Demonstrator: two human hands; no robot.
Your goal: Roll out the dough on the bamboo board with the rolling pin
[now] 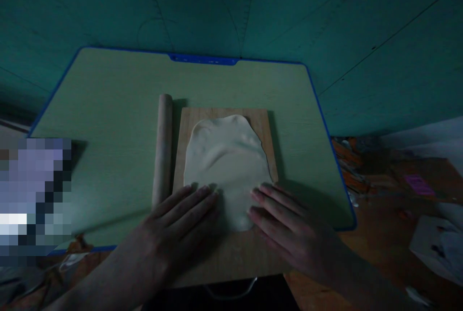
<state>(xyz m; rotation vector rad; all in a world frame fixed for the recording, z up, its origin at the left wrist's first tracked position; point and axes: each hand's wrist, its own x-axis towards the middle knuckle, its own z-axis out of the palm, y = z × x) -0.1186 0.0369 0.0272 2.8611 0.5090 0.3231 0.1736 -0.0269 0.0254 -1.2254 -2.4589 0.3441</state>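
A flat, pale sheet of dough point(231, 161) lies on a wooden board point(231, 258), with a soft ridge and small wrinkles across its upper half. On the dough's lower left edge rest the outstretched fingers of my left hand point(184, 222). My right hand point(289, 224) touches the lower right edge, its fingers extended and slightly spread. Neither hand visibly grips anything; the thumbs are hidden. Left of the board lies a wooden rolling pin point(164, 147), pointing away from me, its near end close to my left hand.
The light green table point(115, 94) has a blue rim and stands against a dark green wall point(289, 12). A blurred-out, screen-like object point(36, 185) is at the table's left. On the floor to the right are a cardboard box point(430, 181) and a white container point(430, 243).
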